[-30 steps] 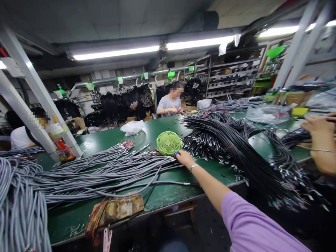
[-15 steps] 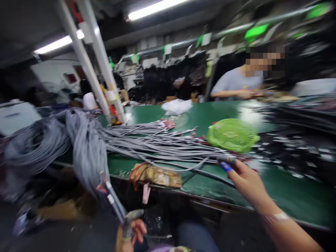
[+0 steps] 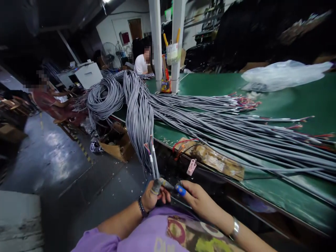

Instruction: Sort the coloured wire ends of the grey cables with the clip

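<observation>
Close to my body, my left hand (image 3: 153,194) is closed round a couple of grey cables (image 3: 154,162). Their stripped ends, with thin coloured wires and white bands, point up and away. Grey finger covers wrap its thumb and a finger. Just to the right, my right hand (image 3: 191,196) is pinched, its tips by the left fingers; what they hold, if anything, is hidden. A blue band circles its thumb. Beyond, a thick bundle of grey cables (image 3: 139,112) hangs over the table edge, and many more cables (image 3: 223,131) lie along the green table (image 3: 210,82).
A taped brown block (image 3: 220,162) with a pink clip (image 3: 191,167) sits at the table edge. White posts (image 3: 156,45) hold a tool cup (image 3: 172,52). Clear plastic (image 3: 283,75) lies at the back. A cardboard box (image 3: 117,145) stands on the floor. Two people sit to the left.
My view has swung left. My right hand has come from the cable ends on the table back beside my left hand, which still holds its cables.
</observation>
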Tool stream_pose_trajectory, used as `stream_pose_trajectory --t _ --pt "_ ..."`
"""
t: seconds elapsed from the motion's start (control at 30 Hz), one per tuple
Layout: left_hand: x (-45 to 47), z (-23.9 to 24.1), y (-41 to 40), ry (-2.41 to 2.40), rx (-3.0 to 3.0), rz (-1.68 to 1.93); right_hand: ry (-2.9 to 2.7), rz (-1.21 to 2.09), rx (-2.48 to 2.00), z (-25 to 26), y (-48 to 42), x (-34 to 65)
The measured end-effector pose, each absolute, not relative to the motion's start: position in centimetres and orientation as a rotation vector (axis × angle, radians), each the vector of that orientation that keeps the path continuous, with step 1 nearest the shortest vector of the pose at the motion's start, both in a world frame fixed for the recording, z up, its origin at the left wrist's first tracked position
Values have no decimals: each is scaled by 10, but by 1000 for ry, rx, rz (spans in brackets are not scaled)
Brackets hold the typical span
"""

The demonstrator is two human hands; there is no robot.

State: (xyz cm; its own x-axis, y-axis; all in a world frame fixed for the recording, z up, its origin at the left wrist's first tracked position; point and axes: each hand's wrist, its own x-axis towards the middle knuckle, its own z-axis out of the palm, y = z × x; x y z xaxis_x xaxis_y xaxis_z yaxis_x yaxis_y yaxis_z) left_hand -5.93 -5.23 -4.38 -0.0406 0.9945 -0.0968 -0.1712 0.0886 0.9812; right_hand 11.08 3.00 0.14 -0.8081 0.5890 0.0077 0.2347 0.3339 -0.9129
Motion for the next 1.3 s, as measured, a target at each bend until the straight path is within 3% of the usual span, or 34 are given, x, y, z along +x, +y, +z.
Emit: stream_pose_trajectory --t 0.1,0.33,0.67,0.93,1.1,1.3 --pt "-67 -49 -57 1180 1023 1232 -2244 1364 -782 0 32 97" --pt "-66 -47 -61 1100 1285 819 -1957 1698 -611 -5 25 80" --pt "-82 -44 -34 1196 675 1533 -1911 1862 -672 -26 21 90" --pt "-64 -11 -22 1228 1077 1374 -1817 2046 -714 -41 16 93" --pt "-41 -14 -20 1236 927 1291 -1726 2179 -758 -42 12 105" --pt "-27 -28 -23 1193 692 1258 -1667 1989 -874 -30 19 130"
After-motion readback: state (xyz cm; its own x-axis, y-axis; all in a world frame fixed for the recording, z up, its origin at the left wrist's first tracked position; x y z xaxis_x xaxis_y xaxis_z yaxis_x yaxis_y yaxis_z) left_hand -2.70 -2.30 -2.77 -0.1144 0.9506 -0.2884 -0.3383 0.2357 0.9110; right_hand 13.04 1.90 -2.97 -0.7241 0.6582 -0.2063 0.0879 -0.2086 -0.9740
